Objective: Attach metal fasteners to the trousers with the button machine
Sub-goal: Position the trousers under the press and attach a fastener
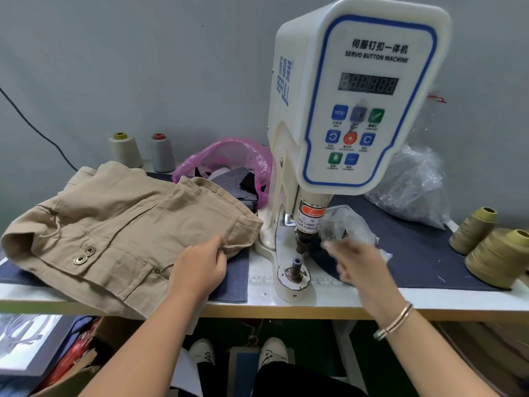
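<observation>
Khaki trousers (114, 224) lie bunched on the left of the table, with two brass fasteners (84, 255) set in the cloth near their left side. My left hand (200, 267) pinches the trousers' right edge between thumb and fingers. The white servo button machine (352, 96) stands in the middle, its punch (303, 242) raised above the lower die (294, 266), with nothing between them. My right hand (357, 265) is blurred just right of the die, by a small clear plastic bag (343, 224). Whether it holds anything cannot be seen.
A pink bag of fabric scraps (229, 164) sits behind the trousers. Two thread cones (143, 151) stand at the back left, olive cones (492, 247) at the right. A large clear bag (412, 187) lies behind the machine. A foot pedal (246, 365) and my shoes are under the table.
</observation>
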A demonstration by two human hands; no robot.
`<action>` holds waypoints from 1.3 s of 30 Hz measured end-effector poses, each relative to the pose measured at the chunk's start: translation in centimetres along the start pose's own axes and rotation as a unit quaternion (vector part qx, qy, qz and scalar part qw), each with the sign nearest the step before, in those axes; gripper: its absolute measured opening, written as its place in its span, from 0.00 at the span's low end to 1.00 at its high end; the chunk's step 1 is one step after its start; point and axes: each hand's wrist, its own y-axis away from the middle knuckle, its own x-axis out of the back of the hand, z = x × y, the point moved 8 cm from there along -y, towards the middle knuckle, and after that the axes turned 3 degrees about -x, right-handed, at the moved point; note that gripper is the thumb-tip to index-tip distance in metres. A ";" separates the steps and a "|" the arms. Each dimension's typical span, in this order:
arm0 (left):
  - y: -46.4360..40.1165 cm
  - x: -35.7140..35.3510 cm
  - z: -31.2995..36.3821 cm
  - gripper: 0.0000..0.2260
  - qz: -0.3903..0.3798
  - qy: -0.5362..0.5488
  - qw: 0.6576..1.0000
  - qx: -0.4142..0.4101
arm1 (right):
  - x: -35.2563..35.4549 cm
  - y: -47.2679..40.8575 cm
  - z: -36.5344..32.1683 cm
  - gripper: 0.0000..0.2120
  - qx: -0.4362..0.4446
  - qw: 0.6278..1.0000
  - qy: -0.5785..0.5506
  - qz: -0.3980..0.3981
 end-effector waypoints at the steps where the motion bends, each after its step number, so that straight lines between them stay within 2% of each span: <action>1: 0.0 0.1 0.0 0.03 0.003 0.000 1.000 -0.001 | -1.6 0.7 0.7 0.07 -0.036 0.997 -0.040 -0.049; 3: 0.0 0.1 0.0 0.03 0.006 -0.002 1.000 -0.002 | -3.7 1.7 1.5 0.09 -0.077 0.985 -0.111 -0.108; 6: 0.0 0.1 0.0 0.02 0.001 -0.001 1.000 0.000 | -5.3 2.2 2.3 0.06 -0.128 0.961 -0.198 -0.145; 10: 0.0 0.1 0.0 0.03 -0.002 0.001 1.000 -0.002 | -6.7 2.8 2.8 0.11 -0.200 0.918 -0.301 -0.162; 17: 0.0 0.2 0.1 0.03 -0.002 0.005 1.000 -0.005 | -7.9 3.4 3.3 0.06 -0.288 0.846 -0.416 -0.171; 26: 0.1 0.3 0.3 0.04 0.004 0.006 1.000 -0.005 | -8.2 3.6 2.9 0.05 -0.315 0.830 -0.433 -0.158; 39: 0.0 0.3 0.2 0.05 0.006 0.015 1.000 -0.007 | -8.3 4.7 2.4 0.10 -0.326 0.777 -0.517 -0.150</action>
